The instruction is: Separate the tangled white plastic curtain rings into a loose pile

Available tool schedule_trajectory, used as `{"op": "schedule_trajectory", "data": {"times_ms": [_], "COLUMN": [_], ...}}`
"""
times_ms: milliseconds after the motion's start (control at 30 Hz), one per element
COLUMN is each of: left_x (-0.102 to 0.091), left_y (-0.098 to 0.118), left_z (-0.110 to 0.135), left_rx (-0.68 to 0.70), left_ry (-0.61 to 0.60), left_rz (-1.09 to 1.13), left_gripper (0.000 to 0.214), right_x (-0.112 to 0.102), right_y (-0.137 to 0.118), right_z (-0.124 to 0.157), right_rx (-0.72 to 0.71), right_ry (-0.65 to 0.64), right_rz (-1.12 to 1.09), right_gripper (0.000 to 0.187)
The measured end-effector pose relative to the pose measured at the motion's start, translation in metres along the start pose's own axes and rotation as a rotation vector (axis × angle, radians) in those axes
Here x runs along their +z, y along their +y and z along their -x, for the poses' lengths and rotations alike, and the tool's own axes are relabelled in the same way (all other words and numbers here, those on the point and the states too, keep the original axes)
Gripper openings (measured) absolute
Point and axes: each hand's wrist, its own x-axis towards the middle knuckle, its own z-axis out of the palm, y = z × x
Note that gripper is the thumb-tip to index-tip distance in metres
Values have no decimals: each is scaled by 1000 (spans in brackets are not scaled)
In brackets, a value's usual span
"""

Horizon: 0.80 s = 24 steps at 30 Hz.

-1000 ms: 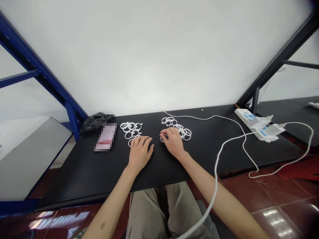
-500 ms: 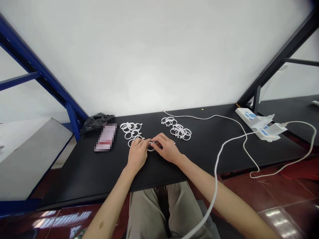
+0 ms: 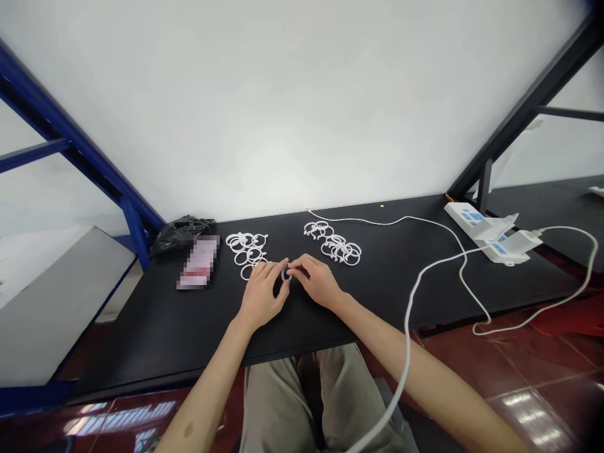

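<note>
1. Sitting nearest the camera, the person's lap in khaki trousers (image 3: pixel 283 402) shows below the near edge of the flat black worktop (image 3: pixel 155 333).
2. A long white cable (image 3: pixel 406 333) crosses the right forearm and climbs over the worktop edge.
3. The left hand (image 3: pixel 261 296) and the right hand (image 3: pixel 317 283) meet near the middle of the worktop. Their fingers are curled narrow and together they pinch one small white plastic ring (image 3: pixel 285 275) between the fingertips, right at the surface.
4. Just beyond the left hand lies a loose cluster of white rings (image 3: pixel 246 248), its nearest ring close to the fingers.
5. Beyond the right hand lies a second cluster of white rings (image 3: pixel 336 245), apart from the hand.
6. Left of the first cluster rests a flat pink-and-white object (image 3: pixel 199 261), too blurred to identify, with a crumpled black plastic bag (image 3: pixel 182 228) behind it.
7. At the far right sits a white power strip with blue marks (image 3: pixel 486 234).
8. Behind everything stand a blue metal frame (image 3: pixel 70 141) and a plain white wall (image 3: pixel 283 113).
</note>
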Motion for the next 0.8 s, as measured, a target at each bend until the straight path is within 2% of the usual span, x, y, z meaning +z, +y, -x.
{"op": "schedule_trajectory", "data": {"times_ms": [200,467,800], "left_x": [1,0,2], "left_y": [-2,-6,-6], "left_z": [0,-1,-2], "left_rx": [-33,-88,-66], "left_ry": [17,20,-12], "left_rz": [51,140,147], "left_gripper": [37,39,33], "right_x": [0,1,1], "right_y": [-1,-1,2], "right_z": [1,0,0], "right_rx": [51,-59,-73], "right_ry": [-7,-19,-29], "right_rz": [27,19,-2], "right_gripper": [11,14,14]}}
